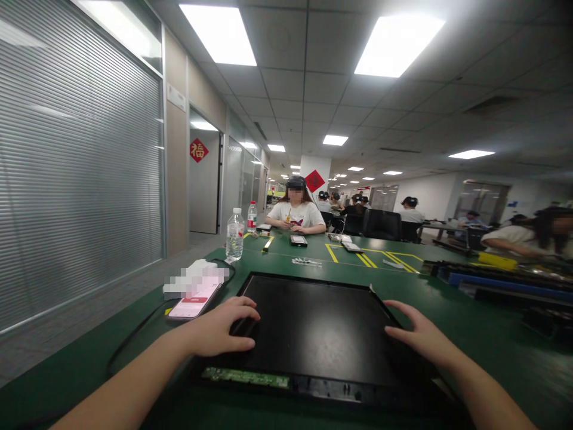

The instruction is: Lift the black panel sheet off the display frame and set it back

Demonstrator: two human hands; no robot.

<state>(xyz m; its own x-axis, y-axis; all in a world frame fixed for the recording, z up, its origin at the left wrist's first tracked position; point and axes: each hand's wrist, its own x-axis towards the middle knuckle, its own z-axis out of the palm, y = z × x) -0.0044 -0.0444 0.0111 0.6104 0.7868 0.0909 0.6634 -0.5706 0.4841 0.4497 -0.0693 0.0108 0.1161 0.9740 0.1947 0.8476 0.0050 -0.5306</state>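
Observation:
A flat black display panel (313,322) in a dark frame lies on the green table in front of me. Along its near edge runs a green circuit board strip (245,377). My left hand (228,325) rests at the panel's left side, its fingers spread and reaching over the edge. On the opposite side my right hand (414,334) has its thumb and fingers apart at the right edge. Neither hand's fingers close around anything; whether the fingertips press on the panel I cannot tell.
Left of the panel are a phone (194,301), a black cable (138,331) and a water bottle (235,236). Farther off lie a hard drive (298,240) and yellow tape markings (367,260). A person (296,212) sits across the table. Long dark parts (474,280) lie at the right.

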